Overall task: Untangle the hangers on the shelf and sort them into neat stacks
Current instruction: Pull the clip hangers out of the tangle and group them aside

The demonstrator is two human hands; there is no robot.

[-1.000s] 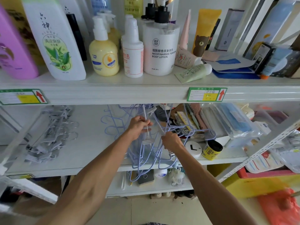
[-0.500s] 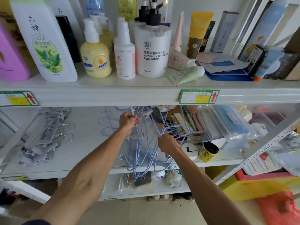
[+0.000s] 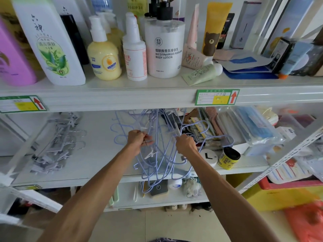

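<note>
Both arms are uncovered along all the length that shows: the lean left forearm (image 3: pixel 90 194) and the right forearm (image 3: pixel 227 193) carry no cloth. The left hand (image 3: pixel 138 139) and the right hand (image 3: pixel 185 144) are bare as well. At the bottom edge a small strip of dark blue-grey patterned cloth (image 3: pixel 162 240) shows, too little to tell the garment.

Middle shelf (image 3: pixel 90 154), front view.
Tangled hangers (image 3: pixel 157 159) lie at the shelf's centre, overhanging its front edge; a hanger stack (image 3: pixel 50 147) lies well apart toward the left edge; a jar (image 3: pixel 229 158) stands just right of the tangle, packets (image 3: pixel 253 130) behind it.
</note>
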